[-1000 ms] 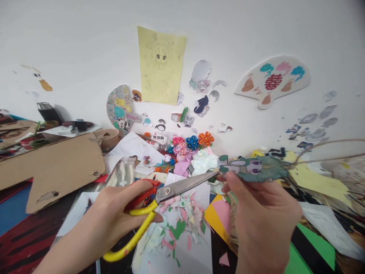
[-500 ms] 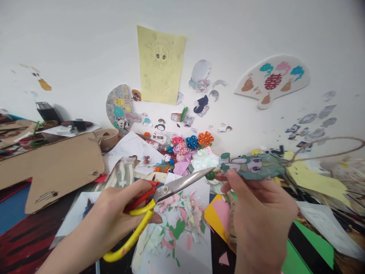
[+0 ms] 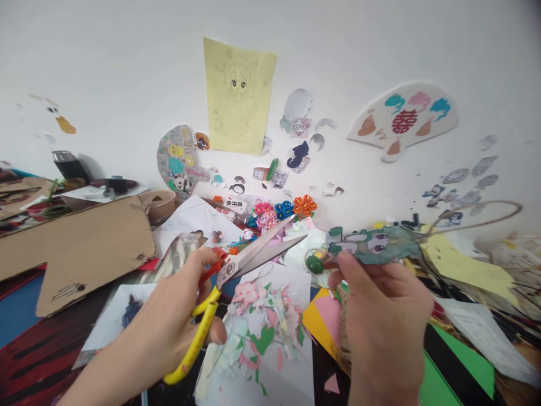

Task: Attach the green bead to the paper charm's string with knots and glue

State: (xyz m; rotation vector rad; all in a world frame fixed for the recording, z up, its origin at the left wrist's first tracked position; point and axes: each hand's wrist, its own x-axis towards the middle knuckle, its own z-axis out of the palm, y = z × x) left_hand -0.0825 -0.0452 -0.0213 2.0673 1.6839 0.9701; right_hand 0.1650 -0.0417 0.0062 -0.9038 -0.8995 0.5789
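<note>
Gripping yellow-handled scissors (image 3: pixel 236 265) with blades parted, the left hand (image 3: pixel 158 321) works just beside the right hand (image 3: pixel 382 321), whose thumb and fingers clamp a green paper cutout (image 3: pixel 374 245).

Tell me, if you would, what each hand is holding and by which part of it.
The left hand grips the yellow-handled scissors by their handles; the right hand pinches a cartoon paper cut-out at its lower edge.

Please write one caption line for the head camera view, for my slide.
Left hand holds open yellow-handled scissors near a green cartoon cut-out in the right hand.
</note>
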